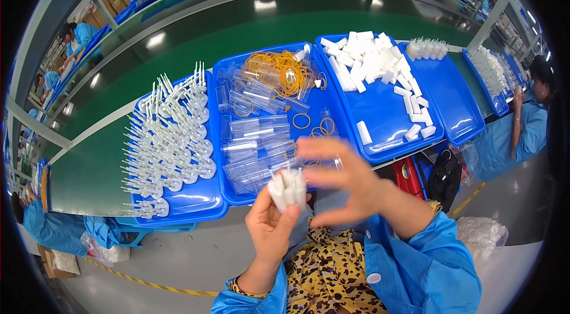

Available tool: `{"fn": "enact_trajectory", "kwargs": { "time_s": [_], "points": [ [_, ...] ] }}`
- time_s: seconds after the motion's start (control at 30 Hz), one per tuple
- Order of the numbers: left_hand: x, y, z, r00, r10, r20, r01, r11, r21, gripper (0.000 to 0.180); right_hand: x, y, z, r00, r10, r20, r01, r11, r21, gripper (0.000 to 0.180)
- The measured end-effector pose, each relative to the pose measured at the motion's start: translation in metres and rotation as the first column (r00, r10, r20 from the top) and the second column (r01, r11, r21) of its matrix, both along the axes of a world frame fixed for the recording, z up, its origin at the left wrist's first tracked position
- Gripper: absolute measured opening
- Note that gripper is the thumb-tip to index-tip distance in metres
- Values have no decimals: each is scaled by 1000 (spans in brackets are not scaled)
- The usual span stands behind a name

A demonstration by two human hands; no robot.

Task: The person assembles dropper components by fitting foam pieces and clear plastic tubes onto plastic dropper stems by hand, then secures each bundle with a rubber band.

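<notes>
My left hand (270, 228) is closed round a small bundle of white plastic pieces (288, 190), with thin stems sticking up from its top. Just to the right, my right hand (353, 180) has its fingers spread and is slightly blurred. Its fingertips reach close to the bundle; whether they touch it I cannot tell. Beyond both hands lies a blue tray (238, 200) with clear plastic tubes (255, 141), a heap of orange rubber bands (285, 73) and a few loose bands.
On the left, a blue tray (205, 212) carries rows of white stemmed parts (169, 141). A tray to the right (386, 130) holds white foam-like blocks (368, 61). Farther right, another blue tray (448, 91) has a clustered group (427, 48). A co-worker (528, 109) sits at the right.
</notes>
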State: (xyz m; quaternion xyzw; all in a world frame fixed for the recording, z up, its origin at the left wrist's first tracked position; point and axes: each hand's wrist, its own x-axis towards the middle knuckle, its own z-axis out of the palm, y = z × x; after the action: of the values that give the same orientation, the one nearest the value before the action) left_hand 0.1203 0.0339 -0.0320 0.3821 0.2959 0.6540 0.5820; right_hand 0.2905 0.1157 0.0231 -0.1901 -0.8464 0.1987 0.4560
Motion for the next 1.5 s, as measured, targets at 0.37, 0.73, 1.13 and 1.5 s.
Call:
{"fn": "enact_trajectory", "kwargs": {
  "time_s": [0.37,0.73,1.13,1.5],
  "points": [
    [-1,7,-2,996,74,-39,-69,989,135,48,-13,120,-30,669,-404,625,478,877,55,25],
    [-4,9,-5,938,258,-231,-181,935,306,38,2,114,-16,696,-464,548,484,867,120,20],
    [15,10,2,924,230,-307,-135,944,301,23,18,25,-19,796,-223,-563,-447,412,-794,31],
    [34,7,2,759,286,-584,-67,928,367,30,-5,-4,-35,474,-149,-868,-766,417,-490,37]
  ]
}}
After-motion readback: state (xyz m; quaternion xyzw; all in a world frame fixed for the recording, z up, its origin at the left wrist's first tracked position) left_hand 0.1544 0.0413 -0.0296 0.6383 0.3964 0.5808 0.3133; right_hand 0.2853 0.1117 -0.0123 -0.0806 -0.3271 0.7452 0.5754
